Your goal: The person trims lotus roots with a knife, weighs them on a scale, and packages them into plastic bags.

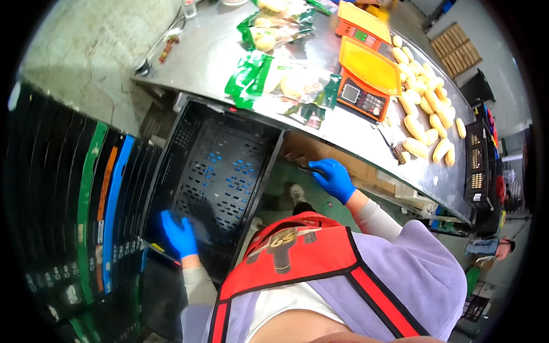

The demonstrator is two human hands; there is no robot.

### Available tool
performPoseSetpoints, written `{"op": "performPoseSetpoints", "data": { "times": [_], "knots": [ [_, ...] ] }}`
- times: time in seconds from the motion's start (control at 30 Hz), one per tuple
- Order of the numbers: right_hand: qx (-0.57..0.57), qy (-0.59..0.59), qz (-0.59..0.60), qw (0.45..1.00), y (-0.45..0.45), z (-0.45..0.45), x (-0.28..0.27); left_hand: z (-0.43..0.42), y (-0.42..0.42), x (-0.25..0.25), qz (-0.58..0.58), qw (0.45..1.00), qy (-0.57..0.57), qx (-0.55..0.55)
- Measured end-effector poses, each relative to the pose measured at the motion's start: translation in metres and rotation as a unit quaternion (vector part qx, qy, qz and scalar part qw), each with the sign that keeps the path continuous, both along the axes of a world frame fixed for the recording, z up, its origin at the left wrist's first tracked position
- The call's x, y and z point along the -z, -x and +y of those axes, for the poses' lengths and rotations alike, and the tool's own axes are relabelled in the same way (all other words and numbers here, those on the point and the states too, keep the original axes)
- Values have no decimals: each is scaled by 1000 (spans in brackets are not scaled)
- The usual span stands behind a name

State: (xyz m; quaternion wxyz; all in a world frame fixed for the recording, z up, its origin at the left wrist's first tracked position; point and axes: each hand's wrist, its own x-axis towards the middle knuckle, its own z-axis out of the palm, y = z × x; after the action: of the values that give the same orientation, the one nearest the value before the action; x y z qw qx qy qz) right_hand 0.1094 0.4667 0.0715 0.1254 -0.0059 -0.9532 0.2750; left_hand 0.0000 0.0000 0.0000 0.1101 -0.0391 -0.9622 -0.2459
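My left hand (pixel 180 234), in a blue glove, is over the near left part of a black plastic crate (pixel 220 171), its fingers stretched and apart. The crate has slotted holes in its bottom and stands beside the metal table. To the right of the crate, my right hand (pixel 333 178), also gloved in blue, is closed around a small dark tool (pixel 309 167). Only a short part of that tool shows, so its kind is unclear. Both hands are below the table's front edge.
On the metal table (pixel 200 63) lie green-and-clear bags (pixel 251 77) of pale produce, two orange-topped scales (pixel 369 66), a pile of pale, peeled-looking root vegetables (pixel 432 103) and a knife-like tool (pixel 394 150). Stacked crates (pixel 94 211) line the left. A wooden pallet (pixel 456 50) is at the back.
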Motion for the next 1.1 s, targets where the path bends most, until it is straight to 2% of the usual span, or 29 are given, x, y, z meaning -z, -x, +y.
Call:
{"op": "performPoseSetpoints", "data": {
  "times": [0.07,0.17,0.3,0.37,0.43,0.5,0.57,0.63,0.7,0.77,0.8,0.83,0.87,0.9,0.93,0.97,1.0,1.03,1.1],
  "knots": [
    [87,41,-35,995,-6,-7,6,14,28,-2,-5,999,-29,14],
    [112,67,-20,991,-42,67,6,132,28,-21,-80,969,-225,57],
    [94,90,-14,991,-55,110,16,251,57,-44,-8,968,-183,171],
    [111,91,-15,990,-66,135,8,318,63,-68,48,962,-86,256],
    [110,109,-35,987,-78,166,10,373,71,-70,85,945,-62,308],
    [123,121,-29,985,-87,188,13,419,71,-93,115,937,20,329],
    [146,121,-13,982,-94,213,10,450,78,-87,125,938,55,318],
    [161,128,-15,979,-102,231,12,473,86,-85,132,936,142,293],
    [189,140,5,972,-106,241,14,484,105,-77,142,934,153,289],
    [201,154,4,967,-111,244,15,481,132,-71,152,918,224,292],
    [201,160,-3,966,-114,244,18,473,149,-64,161,922,147,320],
    [202,164,-9,966,-116,245,19,466,173,-53,201,926,20,318],
    [205,165,-12,965,-117,243,19,459,188,-56,133,949,-92,271],
    [207,170,-19,963,-117,241,17,455,196,-77,43,969,-173,169],
    [208,175,-27,962,-118,239,15,446,206,-98,-49,965,-251,61],
    [208,173,-29,962,-117,237,15,407,250,-90,-44,974,-211,71],
    [199,177,-28,963,-116,235,17,413,232,-126,-31,862,-500,78],
    [189,182,-27,965,-113,233,17,399,233,-144,-32,834,-551,-27],
    [179,186,-46,965,-101,231,9,355,240,-155,-13,811,-582,-55]
  ]
}}
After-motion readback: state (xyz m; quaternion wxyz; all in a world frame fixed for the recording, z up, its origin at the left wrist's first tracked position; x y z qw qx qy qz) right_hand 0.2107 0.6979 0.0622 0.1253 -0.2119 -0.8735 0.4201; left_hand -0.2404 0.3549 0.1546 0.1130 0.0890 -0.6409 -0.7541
